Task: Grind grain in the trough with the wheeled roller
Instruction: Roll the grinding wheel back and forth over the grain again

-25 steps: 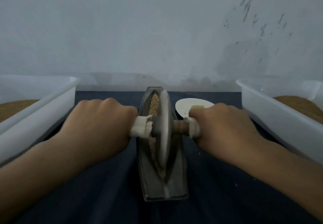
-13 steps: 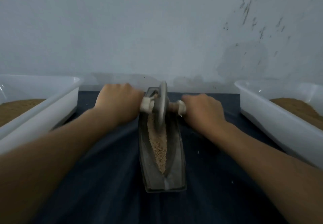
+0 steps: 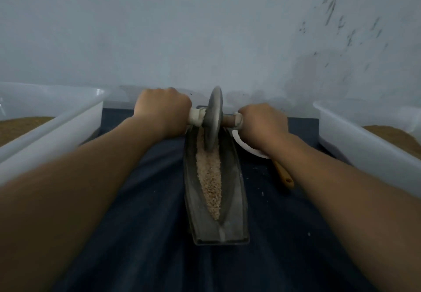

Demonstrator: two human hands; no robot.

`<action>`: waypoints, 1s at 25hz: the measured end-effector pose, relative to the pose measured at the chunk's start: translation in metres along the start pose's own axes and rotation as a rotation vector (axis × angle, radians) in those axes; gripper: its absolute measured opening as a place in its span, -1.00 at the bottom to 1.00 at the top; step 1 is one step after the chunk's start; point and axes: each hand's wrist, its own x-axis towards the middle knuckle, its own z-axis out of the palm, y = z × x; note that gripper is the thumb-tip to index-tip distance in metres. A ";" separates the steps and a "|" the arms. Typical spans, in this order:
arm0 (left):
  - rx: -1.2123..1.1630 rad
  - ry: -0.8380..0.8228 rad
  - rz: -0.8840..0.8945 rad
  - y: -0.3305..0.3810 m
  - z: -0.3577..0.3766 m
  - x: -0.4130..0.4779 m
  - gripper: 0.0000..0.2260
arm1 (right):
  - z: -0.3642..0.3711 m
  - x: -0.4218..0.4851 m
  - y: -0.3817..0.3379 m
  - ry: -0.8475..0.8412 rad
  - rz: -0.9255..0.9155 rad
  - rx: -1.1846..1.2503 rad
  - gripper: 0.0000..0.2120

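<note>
- Your left hand (image 3: 162, 110) is gripping one handle of the wheeled roller (image 3: 213, 118).
- Your right hand (image 3: 262, 124) is gripping the other.
- Its wheel is sitting in the grain (image 3: 210, 182) at the trough's (image 3: 237, 200) far end.

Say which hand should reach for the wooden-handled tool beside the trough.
Probably right. The right hand grips the roller right of the trough, where the wooden handle lies; the left hand would have to cross over.

Left tub (image 3: 68, 118) and right tub (image 3: 364, 137), white plastic, held brown meal (image 3: 18, 127); on the dark cloth (image 3: 148, 223) lay a white dish (image 3: 246, 147) and perhaps a wooden spoon (image 3: 283, 174).
</note>
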 end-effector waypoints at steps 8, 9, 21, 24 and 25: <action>-0.073 0.265 0.198 -0.016 -0.019 -0.104 -0.81 | -0.041 -0.110 0.025 0.306 -0.278 -0.122 -0.65; -0.074 0.289 0.189 -0.017 -0.019 -0.102 -0.81 | -0.042 -0.110 0.026 0.282 -0.288 -0.107 -0.67; -0.112 0.083 -0.016 -0.002 0.011 -0.058 -0.94 | -0.018 -0.038 0.007 0.097 -0.194 -0.148 -0.83; -0.017 0.340 0.194 -0.007 -0.018 -0.091 -0.78 | -0.024 -0.095 0.024 0.193 -0.225 -0.061 -0.75; -0.014 0.373 0.213 -0.008 -0.021 -0.094 -0.76 | -0.024 -0.101 0.027 0.221 -0.230 -0.051 -0.74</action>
